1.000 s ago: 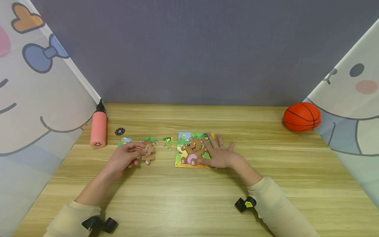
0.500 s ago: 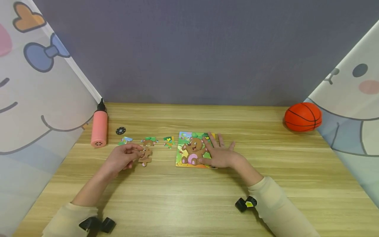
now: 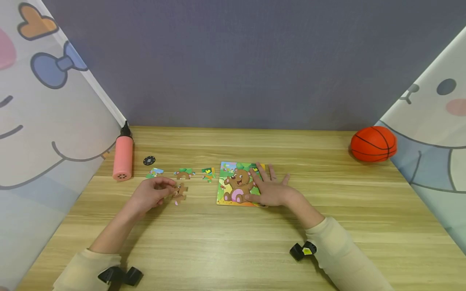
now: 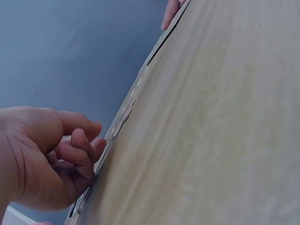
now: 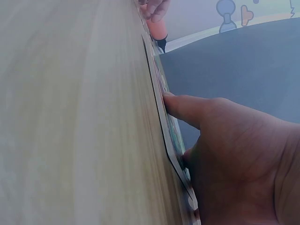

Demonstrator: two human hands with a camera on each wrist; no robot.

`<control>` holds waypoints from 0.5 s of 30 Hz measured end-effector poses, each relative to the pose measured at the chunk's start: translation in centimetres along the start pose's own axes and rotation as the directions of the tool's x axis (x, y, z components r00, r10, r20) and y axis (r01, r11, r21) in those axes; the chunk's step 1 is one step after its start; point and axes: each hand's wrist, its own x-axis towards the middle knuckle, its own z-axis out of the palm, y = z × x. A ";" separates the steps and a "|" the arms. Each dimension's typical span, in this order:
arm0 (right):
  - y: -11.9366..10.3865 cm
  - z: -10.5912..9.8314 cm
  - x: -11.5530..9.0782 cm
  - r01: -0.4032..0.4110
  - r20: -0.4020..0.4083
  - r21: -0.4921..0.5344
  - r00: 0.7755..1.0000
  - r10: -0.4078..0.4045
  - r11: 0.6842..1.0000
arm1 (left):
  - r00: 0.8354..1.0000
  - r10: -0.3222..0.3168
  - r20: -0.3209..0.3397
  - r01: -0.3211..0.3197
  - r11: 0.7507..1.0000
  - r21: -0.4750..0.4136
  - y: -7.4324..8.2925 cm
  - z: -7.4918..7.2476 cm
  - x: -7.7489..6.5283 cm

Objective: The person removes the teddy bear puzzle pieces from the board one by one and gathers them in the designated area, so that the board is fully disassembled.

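My left hand [image 3: 153, 194] pinches the left side of a brown jigsaw puzzle piece [image 3: 180, 195] that shows part of a bear. Its fingertips cover that edge. In the left wrist view the same hand [image 4: 51, 154] is low at the table, with several fingers curled. The bear jigsaw puzzle [image 3: 238, 184], a square board, lies flat in the middle. Spread fingers of my right hand [image 3: 271, 192] rest on its right side and hide part of the picture. Seen from the right wrist, the thumb [image 5: 187, 107] touches the puzzle's face.
Behind the left hand lie loose puzzle pieces: a blue-green one [image 3: 155, 171], a green-brown one [image 3: 184, 173] and some with a yellow bird [image 3: 208, 173]. A black round chip [image 3: 149, 161] and pink pump [image 3: 123, 157] are farther left. A basketball [image 3: 373, 144] sits at the right rear.
The brown puzzle piece has come down and toward me with the left hand and turned, uncovering the green-brown piece behind. My right hand has stayed on the board.
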 end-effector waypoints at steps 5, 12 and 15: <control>-0.1 0.0 -0.2 0.007 -0.009 -0.003 1.000 -0.007 1.000 | 1.000 -0.003 -0.007 0.003 1.000 0.001 0.3 0.1 0.0; 0.0 0.0 -0.2 0.020 -0.043 -0.019 0.999 -0.021 1.000 | 0.999 0.037 0.020 -0.037 0.999 0.008 0.9 1.0 0.0; 0.0 0.0 -0.3 0.021 -0.052 -0.029 0.998 -0.022 0.999 | 0.998 0.051 0.041 -0.051 0.999 -0.010 1.4 1.6 -0.2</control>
